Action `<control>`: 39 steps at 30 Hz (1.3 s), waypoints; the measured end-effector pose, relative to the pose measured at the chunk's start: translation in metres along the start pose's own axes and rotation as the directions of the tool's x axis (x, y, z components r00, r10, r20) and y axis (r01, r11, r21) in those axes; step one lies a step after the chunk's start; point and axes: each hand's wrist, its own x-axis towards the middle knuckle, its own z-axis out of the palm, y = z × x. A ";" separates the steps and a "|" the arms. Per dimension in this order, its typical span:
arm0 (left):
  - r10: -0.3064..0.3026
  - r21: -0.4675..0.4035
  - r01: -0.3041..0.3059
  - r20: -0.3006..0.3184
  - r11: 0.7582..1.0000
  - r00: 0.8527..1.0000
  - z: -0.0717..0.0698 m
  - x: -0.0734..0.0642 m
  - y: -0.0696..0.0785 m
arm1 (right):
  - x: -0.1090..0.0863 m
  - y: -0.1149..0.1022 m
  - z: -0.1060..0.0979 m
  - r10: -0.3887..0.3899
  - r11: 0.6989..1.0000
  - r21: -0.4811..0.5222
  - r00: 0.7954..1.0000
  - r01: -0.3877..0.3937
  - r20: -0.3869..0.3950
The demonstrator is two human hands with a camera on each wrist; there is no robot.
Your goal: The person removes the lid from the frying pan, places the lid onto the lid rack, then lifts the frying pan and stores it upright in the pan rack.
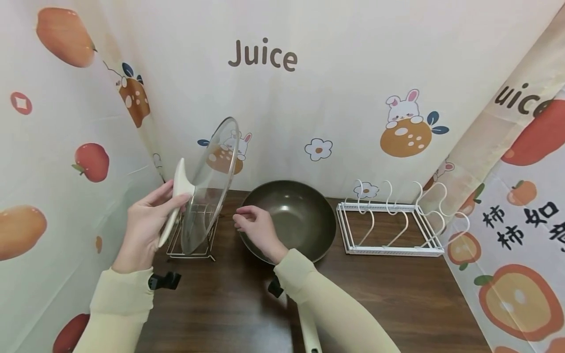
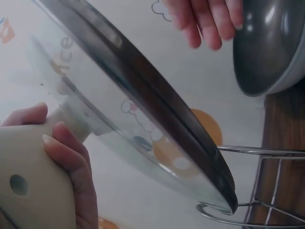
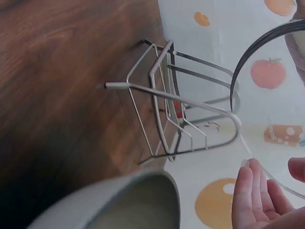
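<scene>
My left hand (image 1: 147, 220) grips the cream handle (image 1: 177, 196) of a glass pan lid (image 1: 209, 186) with a dark metal rim. The lid stands steeply tilted above a small wire rack (image 1: 191, 256). In the right wrist view the lower rim lies close to the top loops of the rack (image 3: 157, 90); whether they touch I cannot tell. My right hand (image 1: 260, 226) hovers over the left side of a dark wok (image 1: 304, 215), its fingers loosely bent and holding nothing. In the left wrist view the right fingertips (image 2: 221, 24) appear beyond the lid, apart from it.
Right of the wok stands a white rack (image 1: 393, 250) with several curved dividers. The wok's cream handle (image 1: 307, 326) points toward the front edge, under my right forearm. Printed cloth (image 1: 282, 108) encloses the brown wooden table (image 1: 229, 304) at the back and sides.
</scene>
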 end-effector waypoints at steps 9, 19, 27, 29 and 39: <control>-0.030 -0.075 0.031 0.012 0.997 0.999 -0.005 0.005 -0.010 | 0.012 0.007 0.028 -0.013 0.996 -0.089 0.998 0.008 -0.055; -0.084 -0.073 0.087 0.047 0.994 0.995 -0.013 0.011 -0.022 | 0.023 0.019 0.053 0.005 0.999 -0.044 0.996 -0.009 -0.088; -0.131 -0.073 0.136 0.070 0.988 0.989 -0.019 0.018 -0.033 | 0.029 0.025 0.073 0.086 0.996 0.018 0.988 -0.085 -0.126; -0.145 -0.075 0.150 0.070 0.986 0.987 -0.021 0.019 -0.035 | 0.030 0.026 0.076 0.101 0.995 0.023 0.985 -0.099 -0.141; -0.211 -0.040 0.212 0.037 0.976 0.977 -0.028 0.026 -0.047 | 0.038 0.032 0.087 0.093 0.996 0.025 0.985 -0.091 -0.146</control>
